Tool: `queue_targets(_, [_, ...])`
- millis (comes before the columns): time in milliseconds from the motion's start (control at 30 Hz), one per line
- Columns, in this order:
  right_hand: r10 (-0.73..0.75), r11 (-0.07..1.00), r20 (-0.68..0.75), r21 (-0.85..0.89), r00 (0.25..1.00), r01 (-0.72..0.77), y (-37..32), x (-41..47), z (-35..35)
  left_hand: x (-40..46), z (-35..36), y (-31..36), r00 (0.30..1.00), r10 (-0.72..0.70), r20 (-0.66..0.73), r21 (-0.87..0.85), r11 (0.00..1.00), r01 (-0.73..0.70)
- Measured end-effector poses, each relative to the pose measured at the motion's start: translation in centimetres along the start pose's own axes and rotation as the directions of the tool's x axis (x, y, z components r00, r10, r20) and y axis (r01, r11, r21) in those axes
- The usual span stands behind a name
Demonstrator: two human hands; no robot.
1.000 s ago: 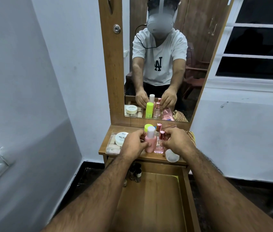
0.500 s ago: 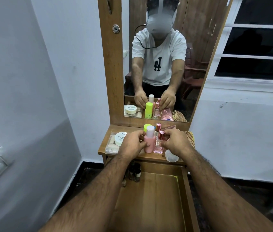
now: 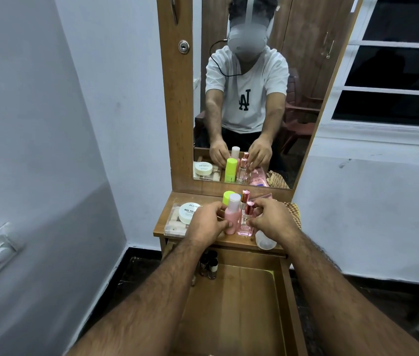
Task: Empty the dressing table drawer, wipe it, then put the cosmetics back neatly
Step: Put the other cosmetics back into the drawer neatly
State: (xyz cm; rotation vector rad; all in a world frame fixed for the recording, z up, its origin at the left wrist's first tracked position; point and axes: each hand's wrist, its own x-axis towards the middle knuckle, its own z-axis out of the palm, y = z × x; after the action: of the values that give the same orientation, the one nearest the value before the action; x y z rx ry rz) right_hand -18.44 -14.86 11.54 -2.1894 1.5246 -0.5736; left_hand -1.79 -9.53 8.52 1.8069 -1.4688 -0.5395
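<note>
Pale walls are closing in the narrow wooden desk (image 3: 167,228) and its mirror (image 3: 254,98), and I am reaching both arms over the pulled-out drawer (image 3: 234,312). I am curling the fingers of my left hand (image 3: 209,222) round the pink bottle (image 3: 230,217), while my right hand (image 3: 271,222) is pinching the clear perfume bottle (image 3: 245,222) with the rose cap just beside it; both bottles are standing upright on the desk. Behind them are standing a lime-capped bottle (image 3: 227,197) and another rose-capped one (image 3: 245,195), with a white round jar (image 3: 190,213) on a clear box (image 3: 175,224) to the left and a small clear cup (image 3: 265,241) at the front edge. Judging by the bare drawer floor, with only a few small dark bottles (image 3: 209,264) at its back left corner, the emptying looks done, and I am probably starting to put the cosmetics back; whether it is wiped I cannot tell
</note>
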Motion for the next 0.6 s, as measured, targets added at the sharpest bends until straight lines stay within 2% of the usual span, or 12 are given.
queue_targets(267, [-0.001, 1.000, -0.065, 0.011, 0.998, 0.002, -0.2, -0.5, -0.7, -0.3, -0.4, 0.0, 0.999, -0.017, -0.037, -0.024, 1.000, 0.016])
queue_targets(400, [0.017, 0.993, -0.159, 0.120, 0.987, 0.002, -0.5, -1.2, -1.9, -0.8, -1.2, -0.6, 0.998, -0.005, -0.064, -0.046, 0.999, 0.002])
queue_targets(533, [0.011, 0.966, -0.320, 0.248, 0.947, 0.072, -2.7, -2.8, -2.0, -1.8, -3.8, -2.0, 0.977, -0.038, -0.211, -0.008, 0.999, 0.037])
queue_targets(600, [-0.025, 0.960, -0.296, 0.259, 0.955, 0.105, -4.5, -3.6, -0.8, -2.3, -5.4, -3.2, 0.945, -0.069, -0.319, 0.010, 0.997, 0.077])
